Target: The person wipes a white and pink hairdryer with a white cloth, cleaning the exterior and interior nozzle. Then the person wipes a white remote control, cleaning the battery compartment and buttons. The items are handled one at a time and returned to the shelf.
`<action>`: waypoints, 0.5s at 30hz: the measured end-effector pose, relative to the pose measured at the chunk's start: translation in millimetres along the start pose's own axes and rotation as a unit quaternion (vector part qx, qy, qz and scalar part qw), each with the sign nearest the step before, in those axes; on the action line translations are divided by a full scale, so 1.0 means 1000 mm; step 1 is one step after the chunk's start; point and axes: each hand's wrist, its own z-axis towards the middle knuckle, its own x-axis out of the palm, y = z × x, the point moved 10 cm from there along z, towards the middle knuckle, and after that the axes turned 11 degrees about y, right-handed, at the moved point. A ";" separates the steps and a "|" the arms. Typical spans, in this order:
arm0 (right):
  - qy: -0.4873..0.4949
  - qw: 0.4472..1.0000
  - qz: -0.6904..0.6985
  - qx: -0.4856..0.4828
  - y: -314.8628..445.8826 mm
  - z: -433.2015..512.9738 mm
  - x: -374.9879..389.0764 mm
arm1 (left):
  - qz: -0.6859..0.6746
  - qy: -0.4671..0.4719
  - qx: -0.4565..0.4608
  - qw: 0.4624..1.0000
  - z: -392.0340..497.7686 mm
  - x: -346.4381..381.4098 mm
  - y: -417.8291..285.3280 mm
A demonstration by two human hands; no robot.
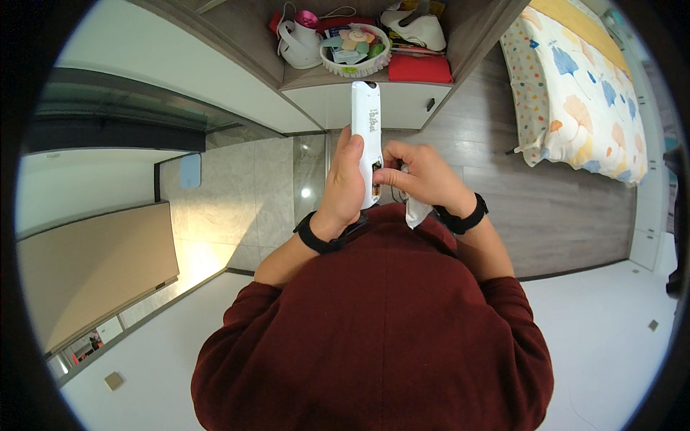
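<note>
My left hand (345, 180) holds a white remote control (366, 116) with its back face up and its long side pointing away from me. The battery compartment (376, 180) near the lower end is uncovered, and a battery shows inside. My right hand (423, 175) is at the right edge of the remote, its thumb on the battery compartment. A crumpled white tissue or wrapper (416, 211) hangs beneath the right palm, held by the curled fingers. Whether those fingers hold anything else is hidden. Both wrists wear black bands.
Ahead stands a cabinet (372, 102) with an open shelf. On it are a white kettle-like appliance (299, 46), a white basket (358, 70) of small items, a red packet (420, 69) and a white device (426, 32). A bed (587, 97) stands at right, a tan panel (102, 269) at left.
</note>
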 end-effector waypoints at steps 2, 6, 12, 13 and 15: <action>0.006 1.000 -0.010 -0.011 0.001 0.000 0.001 | -0.023 0.006 0.049 0.999 -0.001 0.002 -0.003; -0.014 1.000 -0.011 0.000 -0.002 -0.003 0.008 | 0.132 -0.009 0.078 0.988 -0.001 -0.003 -0.002; -0.062 0.993 0.094 0.018 -0.017 -0.011 0.015 | 0.121 -0.035 0.075 0.989 0.001 -0.015 -0.004; -0.055 0.976 0.210 0.028 -0.026 -0.011 0.019 | 0.028 -0.034 0.019 0.999 0.004 -0.019 0.007; -0.062 0.906 0.414 0.060 -0.044 -0.013 0.026 | -0.117 -0.034 -0.045 0.992 0.006 -0.018 0.017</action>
